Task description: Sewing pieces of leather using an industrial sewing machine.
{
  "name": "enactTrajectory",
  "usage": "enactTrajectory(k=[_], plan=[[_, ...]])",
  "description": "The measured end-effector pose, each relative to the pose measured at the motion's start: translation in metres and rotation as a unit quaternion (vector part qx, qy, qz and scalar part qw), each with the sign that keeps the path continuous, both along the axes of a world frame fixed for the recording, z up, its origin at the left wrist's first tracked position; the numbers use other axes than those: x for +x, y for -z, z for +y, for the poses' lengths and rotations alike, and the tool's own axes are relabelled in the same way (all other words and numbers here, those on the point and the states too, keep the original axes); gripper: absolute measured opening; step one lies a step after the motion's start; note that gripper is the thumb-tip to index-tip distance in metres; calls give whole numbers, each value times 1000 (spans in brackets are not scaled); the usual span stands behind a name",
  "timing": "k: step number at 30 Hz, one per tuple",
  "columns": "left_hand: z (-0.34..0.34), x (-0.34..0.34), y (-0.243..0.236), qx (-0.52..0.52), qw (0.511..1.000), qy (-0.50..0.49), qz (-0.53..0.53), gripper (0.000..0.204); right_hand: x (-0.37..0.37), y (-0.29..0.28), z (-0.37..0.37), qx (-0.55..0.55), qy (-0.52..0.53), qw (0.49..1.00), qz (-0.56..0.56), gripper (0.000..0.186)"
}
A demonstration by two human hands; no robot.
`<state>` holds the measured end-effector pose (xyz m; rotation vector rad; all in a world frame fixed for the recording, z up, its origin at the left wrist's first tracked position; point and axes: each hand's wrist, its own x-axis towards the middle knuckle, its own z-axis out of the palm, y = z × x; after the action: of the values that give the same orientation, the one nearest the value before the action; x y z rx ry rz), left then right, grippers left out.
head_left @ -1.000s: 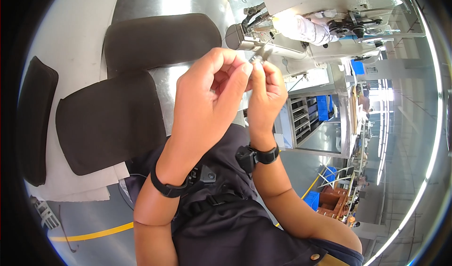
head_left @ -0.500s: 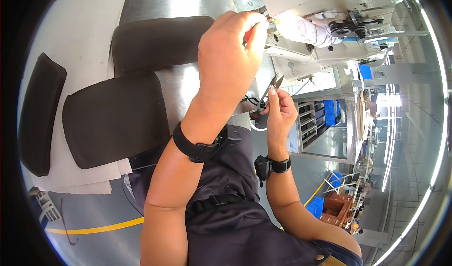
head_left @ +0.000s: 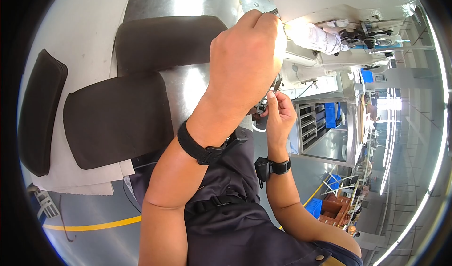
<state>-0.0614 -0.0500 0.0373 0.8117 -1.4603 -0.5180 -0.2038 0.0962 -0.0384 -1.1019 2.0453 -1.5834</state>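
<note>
My left hand reaches up to the head of a white sewing machine. Its fingers are closed, and whatever they pinch is hidden behind the knuckles and the bright light. Lower and to the right, my right hand grips a pair of thread snips. Part of the snips is covered by my left wrist. A dark rounded panel lies left of my left hand on the metal table. Nearer to me is a second dark panel, partly on the metal and partly on white sheets.
A stack of narrow dark pieces rests on white sheets at the far left. Beside the needle area glows a white wrapped lamp. A metal rack with a blue bin stands beyond my right hand.
My left hand has moved a little to the right, and its wrist now covers part of the snips. The machine has shifted slightly rightward in view. My right hand stays about where it was.
</note>
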Motion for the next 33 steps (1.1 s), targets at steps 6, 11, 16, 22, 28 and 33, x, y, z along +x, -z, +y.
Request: enactTrajectory(k=[6,11,16,22,28,33], plan=[[-4,3,-2,-20,999,-6,-31,10,-1,3,3,21,7,1000,-8,21],[-6,-1,0,-24,999,-9,-25,23,0,8,3,20,8,1000,4,20],[-3,-3,6,16,998,41,37,13,-2,7,3,3,13,1000,8,20],[28,5,23,66,974,171,134,3,-8,4,9,-5,17,1000,9,21],[19,-5,22,174,938,171,245,35,-7,4,14,18,33,999,-1,20],[26,-10,19,96,979,109,146,45,-8,5,15,12,27,1000,2,20]])
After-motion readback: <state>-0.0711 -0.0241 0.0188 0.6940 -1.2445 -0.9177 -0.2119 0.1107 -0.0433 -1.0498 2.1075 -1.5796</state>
